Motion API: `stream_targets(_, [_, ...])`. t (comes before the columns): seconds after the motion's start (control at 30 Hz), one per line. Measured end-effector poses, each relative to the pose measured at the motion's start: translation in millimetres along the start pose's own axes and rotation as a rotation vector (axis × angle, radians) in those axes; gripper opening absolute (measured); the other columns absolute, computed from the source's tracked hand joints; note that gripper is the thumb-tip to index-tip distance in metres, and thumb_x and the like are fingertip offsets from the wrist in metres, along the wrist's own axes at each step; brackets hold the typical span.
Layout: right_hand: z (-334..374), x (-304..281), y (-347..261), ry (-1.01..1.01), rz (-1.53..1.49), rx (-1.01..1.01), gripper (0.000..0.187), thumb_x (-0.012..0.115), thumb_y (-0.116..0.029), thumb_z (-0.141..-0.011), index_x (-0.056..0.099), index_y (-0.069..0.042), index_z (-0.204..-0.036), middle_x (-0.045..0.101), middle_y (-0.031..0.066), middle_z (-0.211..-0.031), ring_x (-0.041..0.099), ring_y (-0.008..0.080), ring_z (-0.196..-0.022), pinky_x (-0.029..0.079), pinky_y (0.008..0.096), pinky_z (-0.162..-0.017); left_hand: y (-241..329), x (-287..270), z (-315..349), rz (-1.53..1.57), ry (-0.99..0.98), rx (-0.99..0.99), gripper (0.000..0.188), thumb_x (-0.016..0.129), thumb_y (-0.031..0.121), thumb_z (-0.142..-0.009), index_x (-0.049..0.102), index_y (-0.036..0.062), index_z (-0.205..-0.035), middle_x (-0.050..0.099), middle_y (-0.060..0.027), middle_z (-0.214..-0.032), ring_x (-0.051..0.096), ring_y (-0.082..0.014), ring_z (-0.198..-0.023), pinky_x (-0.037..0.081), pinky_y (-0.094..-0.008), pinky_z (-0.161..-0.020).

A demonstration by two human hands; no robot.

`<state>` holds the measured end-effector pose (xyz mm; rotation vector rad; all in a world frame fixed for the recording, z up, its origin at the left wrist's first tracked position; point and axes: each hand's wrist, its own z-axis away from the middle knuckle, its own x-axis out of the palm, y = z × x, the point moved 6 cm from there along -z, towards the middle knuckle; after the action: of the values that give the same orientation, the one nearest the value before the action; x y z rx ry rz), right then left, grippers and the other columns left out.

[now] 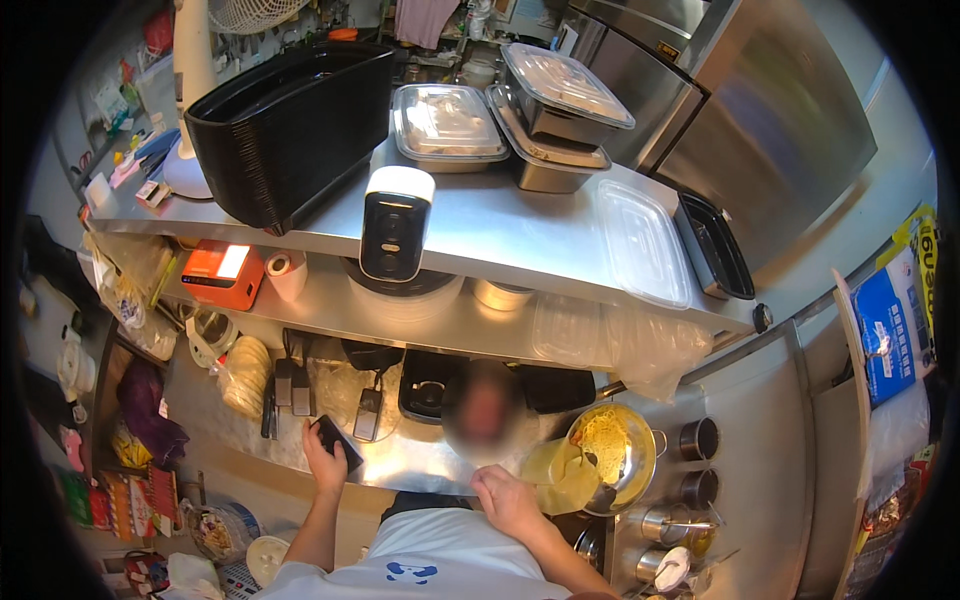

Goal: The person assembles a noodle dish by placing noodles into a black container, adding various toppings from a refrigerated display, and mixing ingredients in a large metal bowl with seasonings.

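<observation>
As a phone [344,448] is grasped by left fingers [313,438] at seven o'clock, steadiness seems needed; right fingers [487,482] are curled, hold unclear.

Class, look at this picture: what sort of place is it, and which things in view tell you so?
Probably a small commercial or takeaway kitchen: there is a wide pan of yellowish food, lidded containers and a long steel shelf.
</observation>
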<state>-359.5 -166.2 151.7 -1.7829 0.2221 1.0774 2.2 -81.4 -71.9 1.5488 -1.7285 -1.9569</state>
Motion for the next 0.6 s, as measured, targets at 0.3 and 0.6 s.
stream_targets(0.3, [61.1,18.0,57.0,-0.036,-0.264,0.265,0.026,0.047,-0.011,-0.106,0.06,-0.003,-0.128,0.072,0.0143,-0.101,0.071,0.03,-0.09,0.056,0.0395,-0.081,-13.7,-34.6,29.3,0.01,0.129,-0.009,0.034,0.064,0.005,-0.096,0.054,0.0028,-0.128,0.047,-0.0146,-0.139,0.059,-0.0259,-0.101,0.05,-0.0386,-0.089])
stream_targets(0.6, [95.3,78.6,59.8,-0.128,-0.407,0.072,0.007,0.056,-0.002,-0.089,0.059,-0.005,-0.094,0.07,0.0163,-0.083,0.068,0.0405,-0.081,0.052,0.0523,-0.071,-72.6,-96.4,148.0,-0.146,-0.07,-0.3,0.055,0.047,0.036,-0.111,0.06,-0.0019,-0.073,0.06,-0.0084,-0.072,0.058,-0.0171,-0.07,0.046,-0.0346,-0.067])
